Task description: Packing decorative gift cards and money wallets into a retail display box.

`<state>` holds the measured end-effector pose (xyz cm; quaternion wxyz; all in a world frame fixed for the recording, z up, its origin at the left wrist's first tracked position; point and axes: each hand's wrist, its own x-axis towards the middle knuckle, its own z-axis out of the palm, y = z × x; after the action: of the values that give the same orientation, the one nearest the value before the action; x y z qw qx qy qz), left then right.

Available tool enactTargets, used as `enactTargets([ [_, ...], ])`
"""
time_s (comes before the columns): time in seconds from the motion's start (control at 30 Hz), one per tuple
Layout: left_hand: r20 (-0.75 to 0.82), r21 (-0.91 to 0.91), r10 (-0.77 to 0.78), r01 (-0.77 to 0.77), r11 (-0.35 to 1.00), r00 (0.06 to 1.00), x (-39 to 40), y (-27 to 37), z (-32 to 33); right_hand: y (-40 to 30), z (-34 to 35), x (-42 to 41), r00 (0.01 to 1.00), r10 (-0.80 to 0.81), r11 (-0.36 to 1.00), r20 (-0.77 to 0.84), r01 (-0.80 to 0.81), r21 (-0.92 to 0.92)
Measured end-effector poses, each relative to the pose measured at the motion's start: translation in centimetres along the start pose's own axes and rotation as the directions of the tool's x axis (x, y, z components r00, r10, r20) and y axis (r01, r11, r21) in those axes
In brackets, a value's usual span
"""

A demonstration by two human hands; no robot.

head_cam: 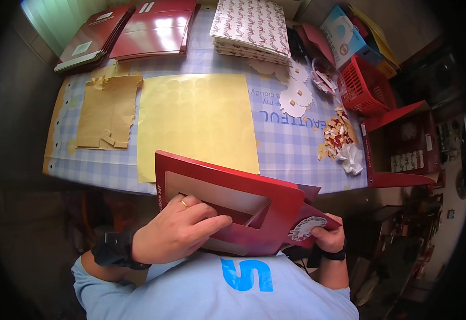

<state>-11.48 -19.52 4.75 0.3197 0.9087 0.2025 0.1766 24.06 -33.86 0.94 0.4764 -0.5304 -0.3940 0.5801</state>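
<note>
A red cardboard box (233,200) with a cut-out window is tilted between my torso and the table's front edge. My left hand (185,228), with a ring on one finger, grips it at the window. Its fingers bend into the opening, so the fingertips are partly hidden. At the box's right end, my right hand (331,237) pinches a dark red card flap (313,208). A white lacy paper round (308,228) sits on that flap, beside my right thumb. Behind the box, a yellow sheet with faint rows of circles (197,124) lies flat on the table.
Brown cardboard (105,114) lies left. Red folded boxes (153,30) and patterned white boxes (251,28) are stacked at the back. On the right are white scalloped paper pieces (297,100), small scraps (337,136), crumpled tissue (351,158), a red basket (365,86) and an open red box (401,148).
</note>
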Motion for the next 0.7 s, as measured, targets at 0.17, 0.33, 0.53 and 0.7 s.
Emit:
enactTargets([
  [0.17, 0.021, -0.004, -0.027, 0.028, 1.0, 0.999, 0.1, 0.0, -0.1, 0.0, 0.1, -0.1, 0.996, -0.044, 0.997, -0.079, 0.049, 0.058],
  [0.33, -0.013, 0.009, -0.002, 0.003, 1.0, 1.0, 0.0, 0.0, 0.0, 0.1, 0.7, -0.3, 0.985, -0.089, 0.994, -0.148, 0.097, 0.047],
  [0.53, -0.014, 0.014, -0.009, 0.009, 1.0, 1.0, -0.1, 0.0, 0.0, 0.1, 2.7, -0.4, 0.967, -0.084, 0.989, -0.24, 0.111, 0.098],
  [0.7, 0.004, -0.008, -0.043, 0.043, 0.999, 0.999, -0.1, 0.1, -0.1, -0.8, 2.6, -0.8, 0.98, -0.01, 0.984, -0.198, 0.045, 0.171],
])
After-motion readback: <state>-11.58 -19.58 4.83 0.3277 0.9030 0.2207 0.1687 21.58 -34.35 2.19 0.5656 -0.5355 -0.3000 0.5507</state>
